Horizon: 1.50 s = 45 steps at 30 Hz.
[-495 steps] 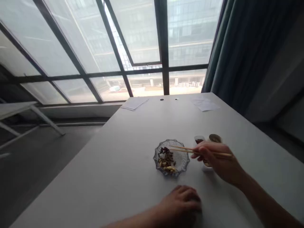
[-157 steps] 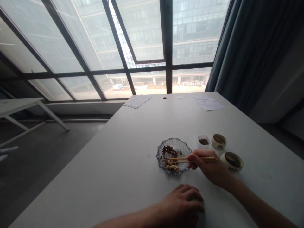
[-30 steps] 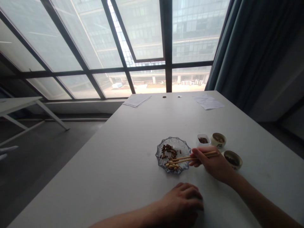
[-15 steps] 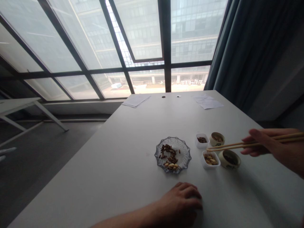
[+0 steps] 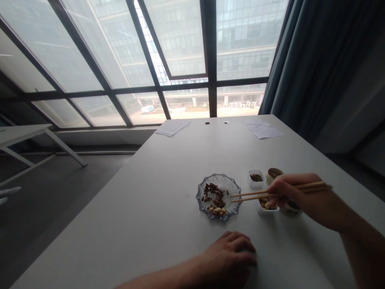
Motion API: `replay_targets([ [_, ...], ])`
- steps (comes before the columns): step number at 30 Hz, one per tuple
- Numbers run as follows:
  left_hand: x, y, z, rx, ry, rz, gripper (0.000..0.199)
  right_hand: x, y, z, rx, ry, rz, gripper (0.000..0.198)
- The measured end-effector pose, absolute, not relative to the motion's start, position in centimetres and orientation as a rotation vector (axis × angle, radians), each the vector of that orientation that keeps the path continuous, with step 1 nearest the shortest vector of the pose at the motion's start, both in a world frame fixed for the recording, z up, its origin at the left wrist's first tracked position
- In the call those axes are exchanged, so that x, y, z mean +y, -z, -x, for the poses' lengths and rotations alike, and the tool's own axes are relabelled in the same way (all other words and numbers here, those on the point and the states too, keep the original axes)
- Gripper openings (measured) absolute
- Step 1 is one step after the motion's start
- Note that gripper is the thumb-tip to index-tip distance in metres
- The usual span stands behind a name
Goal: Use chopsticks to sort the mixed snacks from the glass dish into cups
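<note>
My right hand [image 5: 290, 192] grips a pair of chopsticks [image 5: 251, 197], their tips slightly apart over the right side of a scalloped glass plate [image 5: 236, 188]. Nothing shows between the tips. On the plate lie dark brown elongated pieces [image 5: 214, 190] and a row of pale nut-like pieces [image 5: 217, 210]. My left hand [image 5: 230, 255] rests on the table below the plate, fingers loosely bent and a little apart, with its palm hidden. Under my right hand, a white tub [image 5: 266, 210] of pale nut-like pieces and a round cup [image 5: 293, 210] are partly covered.
Behind my right hand stand a white tub [image 5: 256, 182] with dark pieces and another round cup [image 5: 274, 173]. Papers [image 5: 173, 128] lie at the far left of the white table [image 5: 162, 192], and more sheets [image 5: 263, 129] lie far right. A dark curtain [image 5: 288, 68] hangs beside the window.
My right hand has moved left with the chopsticks, whose tips went from above the tub of pale pieces to the glass plate. My left hand stays in place.
</note>
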<state>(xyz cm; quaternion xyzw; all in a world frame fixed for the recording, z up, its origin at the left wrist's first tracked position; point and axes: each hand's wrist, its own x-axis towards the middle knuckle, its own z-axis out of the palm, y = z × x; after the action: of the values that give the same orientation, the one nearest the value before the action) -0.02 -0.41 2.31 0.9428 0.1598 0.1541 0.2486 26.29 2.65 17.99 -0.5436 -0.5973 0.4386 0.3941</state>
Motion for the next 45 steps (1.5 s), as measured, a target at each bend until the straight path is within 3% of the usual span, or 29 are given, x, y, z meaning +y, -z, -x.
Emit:
replay_targets([
  [16,-0.3,-2.0,-0.1,0.423,-0.450,-2.594,0.022,4.5,-11.5,-21.4,-1.539,-1.331,1.216,0.045],
  [22,-0.3,-2.2,-0.1,0.427,-0.416,-2.580,0.023,4.0,-14.7,-23.4,-1.397,-1.200,1.301,0.049],
  [31,-0.3,-2.5,0.0,0.433,-0.393,-2.564,0.026,1.7,-19.6,-32.3,-1.214,-0.692,1.723,0.052],
  [37,-0.3,-2.3,0.1,0.429,-0.406,-2.550,0.026,0.9,-19.2,-34.1,-1.274,-0.689,1.862,0.042],
  [45,-0.3,-2.3,0.1,0.425,-0.410,-2.561,0.024,0.8,-20.2,-30.4,-1.284,-0.674,1.714,0.053],
])
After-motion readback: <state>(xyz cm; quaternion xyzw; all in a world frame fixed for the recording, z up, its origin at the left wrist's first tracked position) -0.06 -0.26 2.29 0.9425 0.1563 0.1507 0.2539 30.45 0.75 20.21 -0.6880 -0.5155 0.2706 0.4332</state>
